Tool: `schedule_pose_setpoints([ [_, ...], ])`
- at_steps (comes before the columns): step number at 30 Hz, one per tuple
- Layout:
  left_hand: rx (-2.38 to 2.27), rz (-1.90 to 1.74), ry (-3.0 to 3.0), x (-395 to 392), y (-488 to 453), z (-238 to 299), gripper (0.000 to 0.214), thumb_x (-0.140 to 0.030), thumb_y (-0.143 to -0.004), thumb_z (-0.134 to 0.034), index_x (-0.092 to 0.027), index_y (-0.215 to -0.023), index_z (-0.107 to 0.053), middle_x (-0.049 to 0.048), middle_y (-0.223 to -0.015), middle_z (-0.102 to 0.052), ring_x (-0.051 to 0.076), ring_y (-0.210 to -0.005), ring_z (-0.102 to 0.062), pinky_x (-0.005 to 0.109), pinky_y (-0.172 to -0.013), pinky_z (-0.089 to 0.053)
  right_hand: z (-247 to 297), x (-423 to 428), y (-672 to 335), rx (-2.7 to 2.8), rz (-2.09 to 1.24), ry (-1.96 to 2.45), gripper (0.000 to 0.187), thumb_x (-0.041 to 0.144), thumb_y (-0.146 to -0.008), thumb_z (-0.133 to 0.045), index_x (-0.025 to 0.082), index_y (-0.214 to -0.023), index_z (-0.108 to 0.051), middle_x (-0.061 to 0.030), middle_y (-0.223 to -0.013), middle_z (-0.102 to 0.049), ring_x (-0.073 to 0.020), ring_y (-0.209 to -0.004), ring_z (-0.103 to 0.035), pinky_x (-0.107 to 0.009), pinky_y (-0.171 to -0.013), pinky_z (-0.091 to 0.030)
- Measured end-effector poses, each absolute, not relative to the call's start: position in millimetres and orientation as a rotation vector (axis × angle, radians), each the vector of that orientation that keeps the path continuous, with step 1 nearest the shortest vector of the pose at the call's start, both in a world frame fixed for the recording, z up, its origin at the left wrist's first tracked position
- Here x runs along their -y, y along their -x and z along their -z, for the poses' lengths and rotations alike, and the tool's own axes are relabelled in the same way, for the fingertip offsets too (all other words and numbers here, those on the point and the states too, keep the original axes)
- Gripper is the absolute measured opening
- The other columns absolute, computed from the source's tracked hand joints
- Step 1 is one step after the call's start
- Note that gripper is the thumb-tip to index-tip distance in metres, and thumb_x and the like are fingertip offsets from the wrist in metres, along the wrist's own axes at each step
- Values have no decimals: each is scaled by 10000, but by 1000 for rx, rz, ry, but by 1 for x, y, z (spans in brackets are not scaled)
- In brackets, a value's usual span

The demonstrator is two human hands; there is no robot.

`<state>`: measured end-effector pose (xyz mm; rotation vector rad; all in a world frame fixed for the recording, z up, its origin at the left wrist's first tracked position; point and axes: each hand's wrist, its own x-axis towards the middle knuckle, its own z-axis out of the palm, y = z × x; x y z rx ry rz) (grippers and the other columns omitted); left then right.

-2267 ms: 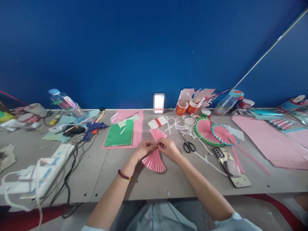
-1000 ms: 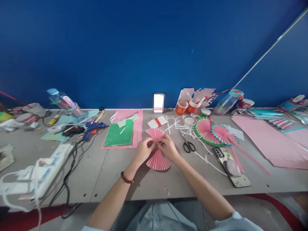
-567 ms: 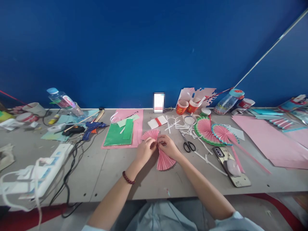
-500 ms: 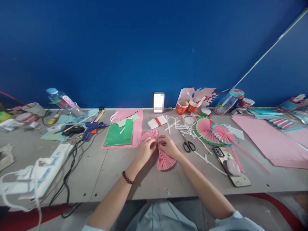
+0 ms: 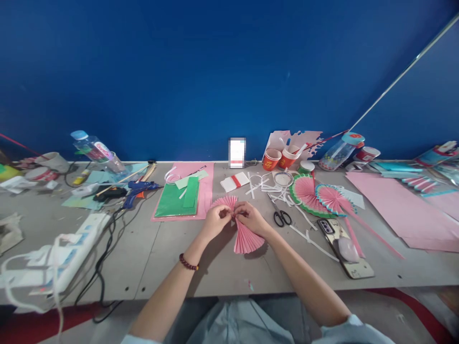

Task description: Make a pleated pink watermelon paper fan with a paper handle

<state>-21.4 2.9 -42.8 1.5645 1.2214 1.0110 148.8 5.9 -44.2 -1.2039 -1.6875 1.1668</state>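
Wall (image 5: 161,71): blue, behind the back edge of the worktop (image 5: 165,263)
Paper fan (image 5: 248,238): pink, midway between front and back edges
Left hand (image 5: 216,220): pinches the fan's waist
Right hand (image 5: 251,220): pinches it too

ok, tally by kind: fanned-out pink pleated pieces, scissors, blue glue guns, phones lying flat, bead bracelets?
Fanned-out pink pleated pieces: 3 (plain piece in left hand and right hand, green-edged piece, blue-edged piece)
Scissors: 1
Blue glue gun: 1
Phone lying flat: 1
Bead bracelet: 1
Total: 7
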Motion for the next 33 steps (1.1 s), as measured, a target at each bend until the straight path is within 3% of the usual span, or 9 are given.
schedule_pose_setpoints([
  [18,-1193,-1031,-1546,-2,22,37,77,-224,-732,-588,-156,-741,-623,37,-734,-664,146,-658,-602,266,-638,-476,39,-7,-153,1660,-1268,1144,125,250,-793,-584,183,-761,-685,-63,-1009,-623,-172,-944,-599,-330,-872,-446],
  [25,-1163,-1001,-1512,-3,22,35,87,-231,-728,-590,-152,-740,-627,39,-741,-668,149,-667,-611,267,-648,-476,37,-7,-155,1634,-1347,1115,93,164,-715,-598,182,-740,-686,-61,-1051,-605,-173,-946,-597,-325,-859,-451],
  [33,-1163,-1011,-1504,-5,24,44,109,-254,-732,-611,-152,-765,-633,46,-768,-674,164,-712,-623,281,-683,-478,46,-7,-153,1599,-1316,1121,92,262,-719,-679,179,-760,-678,-44,-964,-616,-156,-846,-604,-313,-796,-476],
])
